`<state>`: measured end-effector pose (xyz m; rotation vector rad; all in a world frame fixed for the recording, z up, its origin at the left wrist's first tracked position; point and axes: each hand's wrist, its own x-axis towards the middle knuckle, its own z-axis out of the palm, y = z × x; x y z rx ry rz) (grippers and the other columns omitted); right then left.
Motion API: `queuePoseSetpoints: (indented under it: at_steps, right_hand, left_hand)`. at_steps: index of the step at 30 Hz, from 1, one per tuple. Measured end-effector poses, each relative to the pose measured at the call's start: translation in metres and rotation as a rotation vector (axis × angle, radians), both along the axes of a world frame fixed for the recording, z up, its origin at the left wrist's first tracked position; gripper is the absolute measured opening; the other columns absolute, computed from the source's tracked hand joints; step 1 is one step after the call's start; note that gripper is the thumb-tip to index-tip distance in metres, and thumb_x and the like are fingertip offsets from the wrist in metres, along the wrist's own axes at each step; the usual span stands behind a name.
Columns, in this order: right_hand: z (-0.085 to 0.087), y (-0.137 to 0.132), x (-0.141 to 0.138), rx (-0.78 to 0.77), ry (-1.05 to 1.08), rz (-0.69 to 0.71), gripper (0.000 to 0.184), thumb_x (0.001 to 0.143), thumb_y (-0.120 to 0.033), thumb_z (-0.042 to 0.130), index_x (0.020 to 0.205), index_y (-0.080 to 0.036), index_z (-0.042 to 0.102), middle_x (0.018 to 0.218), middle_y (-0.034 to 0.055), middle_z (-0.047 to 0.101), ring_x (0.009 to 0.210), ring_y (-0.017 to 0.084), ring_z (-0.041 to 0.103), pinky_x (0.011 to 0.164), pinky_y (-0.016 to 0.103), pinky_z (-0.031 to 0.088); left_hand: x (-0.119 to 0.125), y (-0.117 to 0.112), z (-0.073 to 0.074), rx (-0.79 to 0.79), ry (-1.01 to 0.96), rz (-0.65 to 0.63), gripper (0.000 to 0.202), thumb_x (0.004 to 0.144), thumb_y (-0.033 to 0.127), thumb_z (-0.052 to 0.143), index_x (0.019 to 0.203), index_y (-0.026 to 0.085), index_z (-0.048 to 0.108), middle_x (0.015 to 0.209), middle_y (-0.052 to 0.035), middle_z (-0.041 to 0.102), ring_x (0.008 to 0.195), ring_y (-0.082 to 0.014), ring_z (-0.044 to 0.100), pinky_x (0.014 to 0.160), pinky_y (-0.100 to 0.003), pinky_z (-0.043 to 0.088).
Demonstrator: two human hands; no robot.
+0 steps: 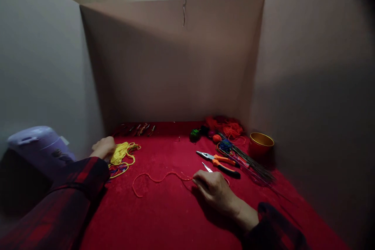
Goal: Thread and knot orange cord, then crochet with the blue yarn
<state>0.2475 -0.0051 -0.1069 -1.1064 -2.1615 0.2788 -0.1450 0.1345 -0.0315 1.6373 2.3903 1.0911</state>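
A thin orange-red strand of yarn [159,181] lies in a wavy line across the red cloth. Thumb and fingers of my right hand [215,191] are pinched together on its right end. Just behind that hand, the tip of a pair of scissors [206,167] shows; the rest is covered. Pliers with orange and black handles [218,160] lie beyond it. On the left, my left hand [104,148] is bent down beside a bundle of yellow yarn [121,153]. Its fingers are hidden behind the back of the hand. Blue and red strands [117,170] poke out under the yellow yarn.
Grey panels enclose the red cloth [152,222]. A lavender plastic container [39,144] stands left. Several small dark twisted pieces [143,129] lie at the back. Right are yarn balls [194,135], thin sticks [253,162] and a gold-rimmed red cup [260,144]. A hook [184,9] hangs behind.
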Motion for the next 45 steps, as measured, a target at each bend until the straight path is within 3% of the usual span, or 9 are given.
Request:
queuePoseSetpoints:
  at_steps: [5,11,12,14,17,21,30,35,45]
  right_hand:
    - [-0.002,0.001,0.001,-0.009,0.011,0.022,0.013,0.085,-0.015,0.049,0.077,-0.018,0.059,0.066,0.0034,0.064,0.058,0.014,0.056,0.056,0.024,0.036]
    - [-0.002,0.002,0.001,0.003,-0.002,0.06,0.014,0.085,-0.013,0.049,0.078,-0.018,0.06,0.068,0.0025,0.062,0.06,0.014,0.055,0.057,0.025,0.037]
    - [-0.001,0.002,0.001,0.012,0.002,0.077,0.015,0.085,-0.013,0.048,0.078,-0.018,0.06,0.069,0.0027,0.062,0.061,0.014,0.055,0.057,0.025,0.038]
    - [0.001,0.001,0.0,0.033,0.029,0.111,0.015,0.086,-0.016,0.048,0.083,-0.018,0.062,0.078,0.0051,0.062,0.068,0.015,0.057,0.061,0.026,0.041]
    - [0.006,0.0,0.0,0.064,0.127,0.123,0.019,0.087,-0.02,0.05,0.102,-0.019,0.061,0.102,0.0104,0.059,0.085,0.018,0.059,0.071,0.029,0.046]
    - [0.012,-0.003,-0.001,0.019,0.271,0.027,0.025,0.089,-0.023,0.048,0.113,-0.017,0.053,0.102,0.0096,0.06,0.085,0.019,0.058,0.075,0.032,0.046]
    - [0.009,-0.002,-0.002,-0.165,0.28,-0.045,0.017,0.091,-0.025,0.044,0.103,-0.018,0.053,0.079,0.0024,0.06,0.065,0.015,0.053,0.06,0.027,0.039]
    - [0.007,0.001,0.0,-0.177,0.3,-0.039,0.016,0.091,-0.027,0.043,0.101,-0.019,0.053,0.077,0.0011,0.059,0.062,0.015,0.051,0.057,0.026,0.036]
    - [0.007,0.002,-0.003,-0.315,0.41,0.001,0.018,0.092,-0.03,0.043,0.102,-0.018,0.052,0.065,-0.0027,0.052,0.053,0.011,0.047,0.051,0.024,0.036]
  left_hand:
    - [0.003,-0.006,0.005,-0.087,0.182,0.093,0.032,0.067,0.014,0.057,0.044,0.018,0.035,0.045,-0.0022,0.041,0.086,-0.037,0.06,0.075,-0.053,0.042]
    - [0.051,-0.003,0.046,0.198,0.303,0.008,0.01,0.079,0.019,0.049,0.085,0.015,0.056,0.082,-0.005,0.062,0.099,-0.0266,0.057,0.087,-0.043,0.039]
    - [0.067,-0.004,0.052,0.256,0.271,-0.017,0.013,0.08,0.024,0.05,0.088,0.017,0.056,0.087,-0.0049,0.063,0.096,-0.0239,0.059,0.085,-0.039,0.042]
    - [0.103,-0.011,0.057,0.429,-0.179,-0.215,0.014,0.074,0.023,0.057,0.087,0.016,0.056,0.083,-0.0052,0.066,0.081,-0.0195,0.063,0.075,-0.032,0.048]
    - [0.16,-0.035,0.047,0.341,-0.855,-0.536,0.017,0.072,0.025,0.061,0.083,0.015,0.054,0.071,-0.0043,0.066,0.061,-0.0163,0.063,0.062,-0.031,0.052]
    - [0.215,-0.074,0.015,0.099,-1.234,-0.619,0.022,0.067,0.025,0.068,0.077,0.012,0.053,0.069,-0.0056,0.068,0.057,-0.0159,0.064,0.056,-0.029,0.052]
    - [0.235,-0.085,-0.031,0.065,-1.285,-0.71,0.035,0.067,0.04,0.072,0.082,0.011,0.059,0.073,-0.0081,0.069,0.066,-0.0178,0.066,0.065,-0.029,0.051]
    - [0.231,-0.083,-0.034,-0.04,-1.334,-0.802,0.035,0.064,0.038,0.075,0.083,0.011,0.064,0.077,-0.008,0.069,0.073,-0.0172,0.063,0.067,-0.027,0.048]
    - [0.236,-0.083,-0.032,0.107,-1.354,-0.736,0.032,0.055,0.037,0.079,0.065,0.011,0.063,0.063,-0.0028,0.064,0.059,-0.0105,0.054,0.061,-0.022,0.042]
